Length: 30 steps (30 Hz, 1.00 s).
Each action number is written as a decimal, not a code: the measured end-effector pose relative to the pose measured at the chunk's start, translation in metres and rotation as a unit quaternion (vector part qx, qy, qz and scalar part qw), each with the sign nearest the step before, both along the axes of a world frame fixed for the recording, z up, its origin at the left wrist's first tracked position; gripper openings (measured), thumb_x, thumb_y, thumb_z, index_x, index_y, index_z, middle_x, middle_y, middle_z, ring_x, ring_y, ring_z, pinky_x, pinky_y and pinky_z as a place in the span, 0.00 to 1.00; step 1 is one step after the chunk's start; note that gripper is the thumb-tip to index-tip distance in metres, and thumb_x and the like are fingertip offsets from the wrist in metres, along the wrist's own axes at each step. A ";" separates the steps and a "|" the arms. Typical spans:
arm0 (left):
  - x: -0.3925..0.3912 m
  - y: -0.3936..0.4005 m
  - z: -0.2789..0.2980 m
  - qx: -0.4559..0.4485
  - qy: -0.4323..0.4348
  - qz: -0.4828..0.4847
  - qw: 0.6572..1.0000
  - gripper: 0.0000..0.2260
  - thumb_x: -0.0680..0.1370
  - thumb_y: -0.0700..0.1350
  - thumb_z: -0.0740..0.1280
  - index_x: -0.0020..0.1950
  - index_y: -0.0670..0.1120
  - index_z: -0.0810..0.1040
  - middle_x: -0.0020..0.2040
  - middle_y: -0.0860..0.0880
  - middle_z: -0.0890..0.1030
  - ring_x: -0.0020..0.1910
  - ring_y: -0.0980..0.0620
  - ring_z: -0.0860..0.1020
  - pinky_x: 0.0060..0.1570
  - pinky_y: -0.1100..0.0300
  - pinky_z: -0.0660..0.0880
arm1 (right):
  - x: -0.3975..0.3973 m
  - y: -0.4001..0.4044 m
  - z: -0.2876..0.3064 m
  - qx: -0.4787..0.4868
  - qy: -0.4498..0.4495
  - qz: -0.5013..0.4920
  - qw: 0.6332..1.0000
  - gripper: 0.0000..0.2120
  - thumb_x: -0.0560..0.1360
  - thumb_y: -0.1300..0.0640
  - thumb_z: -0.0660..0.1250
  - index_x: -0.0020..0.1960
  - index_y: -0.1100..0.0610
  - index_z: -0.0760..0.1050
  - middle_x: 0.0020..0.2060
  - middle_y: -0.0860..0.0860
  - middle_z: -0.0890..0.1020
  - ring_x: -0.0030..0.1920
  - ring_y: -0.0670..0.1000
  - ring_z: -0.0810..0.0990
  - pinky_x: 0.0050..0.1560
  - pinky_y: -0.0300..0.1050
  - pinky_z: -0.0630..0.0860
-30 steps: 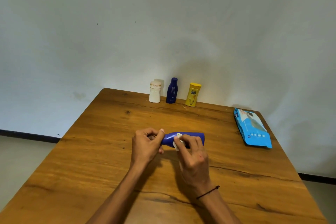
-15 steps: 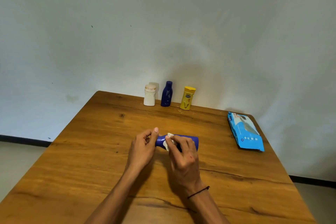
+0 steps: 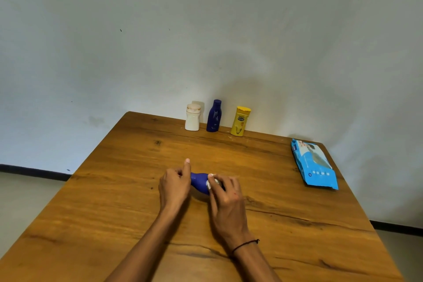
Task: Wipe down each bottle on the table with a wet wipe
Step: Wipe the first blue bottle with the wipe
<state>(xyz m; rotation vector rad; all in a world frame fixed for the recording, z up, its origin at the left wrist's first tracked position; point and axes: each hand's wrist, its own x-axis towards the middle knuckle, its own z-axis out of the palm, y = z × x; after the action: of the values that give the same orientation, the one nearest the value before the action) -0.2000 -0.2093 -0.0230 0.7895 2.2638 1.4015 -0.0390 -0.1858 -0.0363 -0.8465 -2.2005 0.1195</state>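
A blue bottle (image 3: 199, 182) lies on its side at the middle of the wooden table (image 3: 114, 190). My left hand (image 3: 175, 184) grips its cap end, index finger raised. My right hand (image 3: 225, 197) covers the bottle's body and presses a small white wet wipe (image 3: 210, 182) against it. Only the bottle's neck part shows between my hands. At the table's far edge stand a white bottle (image 3: 192, 117), a dark blue bottle (image 3: 214, 116) and a yellow bottle (image 3: 240, 121), all upright in a row.
A blue pack of wet wipes (image 3: 313, 163) lies flat near the table's right edge. A grey wall rises right behind the table. The floor shows to the left and right of the table.
My right hand has slid left along the blue bottle with the wipe, covering more of its body. The left index finger has lifted. The view has shifted a little.
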 end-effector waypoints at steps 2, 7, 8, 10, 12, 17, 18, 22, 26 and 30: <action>-0.001 0.005 -0.001 -0.015 0.019 -0.014 1.000 0.27 0.85 0.62 0.62 0.36 0.44 0.80 0.29 0.48 0.78 0.28 0.51 0.75 0.32 0.57 0.70 | 0.001 0.005 -0.003 -0.031 0.021 -0.006 0.999 0.16 0.80 0.64 0.71 0.67 0.56 0.81 0.60 0.52 0.81 0.56 0.53 0.77 0.52 0.52 0.78; -0.010 0.021 -0.005 -0.027 0.057 -0.048 0.997 0.27 0.83 0.66 0.61 0.33 0.48 0.76 0.28 0.51 0.74 0.27 0.53 0.70 0.31 0.59 0.68 | 0.007 0.014 -0.009 -0.108 0.031 0.016 0.994 0.14 0.82 0.60 0.69 0.67 0.53 0.80 0.63 0.49 0.81 0.62 0.50 0.77 0.60 0.48 0.76; -0.012 0.024 -0.006 -0.024 0.061 -0.061 0.996 0.28 0.82 0.67 0.62 0.33 0.48 0.76 0.28 0.51 0.74 0.27 0.54 0.70 0.31 0.59 0.68 | 0.009 0.015 -0.010 -0.134 0.030 0.023 0.990 0.15 0.82 0.60 0.68 0.68 0.52 0.78 0.64 0.48 0.81 0.63 0.48 0.77 0.62 0.45 0.76; -0.014 0.028 -0.007 -0.012 0.063 -0.092 0.994 0.28 0.81 0.69 0.62 0.34 0.47 0.77 0.28 0.50 0.75 0.27 0.54 0.71 0.31 0.60 0.69 | 0.012 0.019 -0.007 -0.190 0.030 0.034 0.981 0.14 0.82 0.59 0.68 0.65 0.47 0.75 0.62 0.43 0.82 0.61 0.43 0.79 0.60 0.38 0.74; -0.015 0.030 -0.007 0.015 0.056 -0.133 0.989 0.29 0.81 0.70 0.60 0.38 0.47 0.81 0.31 0.48 0.80 0.29 0.53 0.75 0.32 0.59 0.72 | 0.014 0.026 -0.002 -0.242 0.050 0.044 0.968 0.11 0.80 0.58 0.69 0.57 0.43 0.73 0.55 0.38 0.82 0.56 0.40 0.81 0.54 0.36 0.75; -0.010 0.023 -0.007 0.147 -0.187 -0.206 0.949 0.26 0.82 0.65 0.58 0.54 0.46 0.85 0.41 0.51 0.83 0.43 0.52 0.81 0.48 0.60 0.79 | 0.011 0.038 0.002 -0.424 0.254 0.036 0.869 0.10 0.79 0.63 0.74 0.48 0.51 0.75 0.45 0.50 0.84 0.45 0.48 0.80 0.47 0.54 0.78; -0.005 0.022 -0.008 0.149 -0.235 -0.226 0.933 0.25 0.83 0.63 0.59 0.59 0.45 0.84 0.48 0.48 0.85 0.49 0.49 0.83 0.55 0.55 0.80 | 0.007 0.036 0.001 -0.461 0.306 0.032 0.832 0.10 0.78 0.65 0.75 0.48 0.53 0.76 0.45 0.51 0.85 0.45 0.50 0.81 0.49 0.55 0.78; 0.027 0.020 -0.017 0.166 -0.478 -0.267 0.820 0.27 0.85 0.61 0.56 0.74 0.46 0.77 0.69 0.40 0.82 0.70 0.43 0.80 0.70 0.45 0.76 | -0.014 0.031 0.003 -0.514 0.444 0.007 0.734 0.10 0.76 0.67 0.75 0.52 0.63 0.76 0.51 0.62 0.87 0.48 0.55 0.84 0.58 0.61 0.80; 0.034 0.028 -0.024 0.182 -0.616 -0.258 0.721 0.30 0.84 0.66 0.53 0.75 0.50 0.79 0.74 0.39 0.78 0.73 0.39 0.78 0.60 0.35 0.82 | -0.030 0.040 0.010 -0.453 0.464 -0.048 0.759 0.08 0.76 0.66 0.77 0.49 0.62 0.78 0.51 0.62 0.85 0.48 0.55 0.86 0.56 0.60 0.82; 0.027 0.045 -0.024 0.165 -0.589 -0.278 0.741 0.30 0.84 0.68 0.50 0.74 0.55 0.80 0.72 0.42 0.81 0.66 0.42 0.83 0.45 0.41 0.87 | -0.031 0.051 0.010 -0.319 0.342 -0.085 0.880 0.06 0.75 0.64 0.78 0.48 0.55 0.83 0.50 0.51 0.79 0.47 0.48 0.82 0.50 0.49 0.83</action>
<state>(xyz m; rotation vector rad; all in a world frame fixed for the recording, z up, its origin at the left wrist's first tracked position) -0.1732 -0.1647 -0.0468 0.3746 0.7300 1.3687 -0.0705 -0.1347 -0.0261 -1.1242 -1.3982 0.9500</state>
